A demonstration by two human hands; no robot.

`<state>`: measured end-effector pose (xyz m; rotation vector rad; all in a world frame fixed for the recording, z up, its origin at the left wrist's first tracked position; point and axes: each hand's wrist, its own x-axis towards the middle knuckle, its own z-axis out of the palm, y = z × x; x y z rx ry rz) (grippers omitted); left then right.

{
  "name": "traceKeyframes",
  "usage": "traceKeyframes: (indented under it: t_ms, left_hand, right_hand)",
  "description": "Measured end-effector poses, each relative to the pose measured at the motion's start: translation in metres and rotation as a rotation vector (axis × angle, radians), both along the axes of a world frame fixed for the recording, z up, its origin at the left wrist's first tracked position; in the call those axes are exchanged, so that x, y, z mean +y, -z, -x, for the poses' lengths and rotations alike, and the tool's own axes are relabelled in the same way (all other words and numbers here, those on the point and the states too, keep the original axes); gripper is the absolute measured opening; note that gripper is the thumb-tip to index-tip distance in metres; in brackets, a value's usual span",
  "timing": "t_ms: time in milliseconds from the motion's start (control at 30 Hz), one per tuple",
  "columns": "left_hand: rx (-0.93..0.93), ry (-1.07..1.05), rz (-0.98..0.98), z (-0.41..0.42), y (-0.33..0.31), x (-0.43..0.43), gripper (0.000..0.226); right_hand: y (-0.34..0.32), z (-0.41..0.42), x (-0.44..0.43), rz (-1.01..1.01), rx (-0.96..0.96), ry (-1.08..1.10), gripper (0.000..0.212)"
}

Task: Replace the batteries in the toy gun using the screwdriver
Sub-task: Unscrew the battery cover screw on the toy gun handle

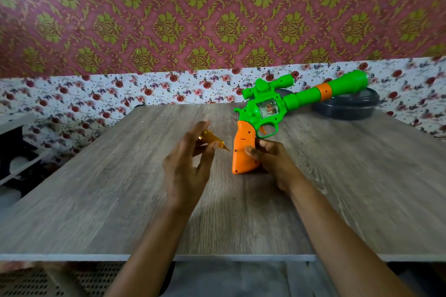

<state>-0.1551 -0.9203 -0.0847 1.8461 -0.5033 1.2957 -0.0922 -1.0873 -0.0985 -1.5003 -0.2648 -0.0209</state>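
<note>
Head camera: a person's right hand [270, 159] clamped thumb and fingers round the orange grip [243, 149] of the toy gun [270, 108]. The gun stood butt-down on the wooden table [120, 200], with its green barrel angled up towards a dark round container [345, 108]. Whether barrel and container touched could not be told. The left hand [185, 164], blurred, pinched the amber-handled screwdriver [212, 141] just beside the grip, its tip pointing at the orange shell.

The gun looked like hollow moulded plastic, so probably light, rigid and smooth. The top-heavy barrel would likely tip it if released, and the grip seemed the sound place to hold it. The small screws in the grip appeared to call for gentle pressure, since thin plastic could crack.
</note>
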Motion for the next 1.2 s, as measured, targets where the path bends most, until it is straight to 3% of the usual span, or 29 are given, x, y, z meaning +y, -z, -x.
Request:
traceKeyframes:
  t_ms: [167,800,1200]
  left_hand:
    - [-0.088,-0.041,-0.109,-0.0019,0.0022,-0.0010,0.038]
    - [-0.098,-0.013,-0.091,-0.0006,0.0011,-0.0047,0.032]
    - [-0.164,-0.059,-0.215,0.0005,0.0003,-0.0040,0.037]
  right_hand:
    - [-0.0025,0.0013,0.0021,0.033,-0.008,0.007,0.028]
    - [-0.0031,0.0005,0.0043,0.034,-0.001,0.008,0.025]
    - [-0.0061,0.0018,0.0023,0.144,-0.014,0.049,0.025]
